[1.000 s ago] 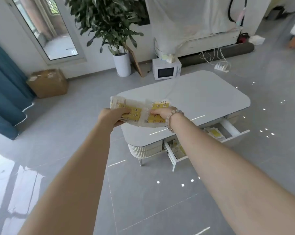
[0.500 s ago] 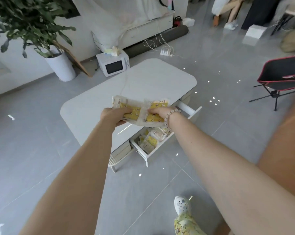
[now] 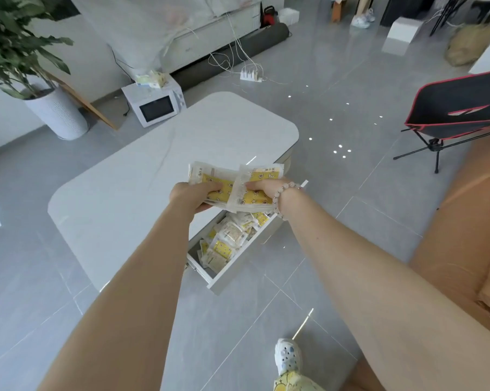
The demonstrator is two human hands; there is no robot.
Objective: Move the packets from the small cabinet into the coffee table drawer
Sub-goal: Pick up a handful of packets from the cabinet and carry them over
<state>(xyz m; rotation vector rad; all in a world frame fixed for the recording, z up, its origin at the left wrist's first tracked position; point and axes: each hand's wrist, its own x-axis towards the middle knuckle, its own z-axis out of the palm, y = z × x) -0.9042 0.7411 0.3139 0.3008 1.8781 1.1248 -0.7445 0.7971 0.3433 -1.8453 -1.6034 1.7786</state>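
1. Risk: the stack of packets [image 3: 229, 180] was up above the far half of the open drawer [image 3: 242, 265], by the table [image 3: 142, 176] edge. Let go from that height & some would prob. hit the table top or slide over the drawer front onto the floor [image 3: 69, 292].
2. Risk: the stack was fanned into two overlapping bundles & the wrappers looked slick. A slack grip would let the bottom ones slip out.
3. Risk: the drawer already held a heap of loose packets [image 3: 227, 245] close to its rim. More on top could spill or jam it on closing.
4. Grip: left hand [image 3: 191, 194] had fingers curled under & thumb on top of one bundle. Right hand [image 3: 262, 190], w/ bead bracelet [image 3: 284, 193], pinched the other the same way. Both had firm hold.
5. Look: flat, whitish see-through sachets w/ yellow printed panels & crinkly sealed edges. Print too small to read.
6. Small cabinet wasn't in view.
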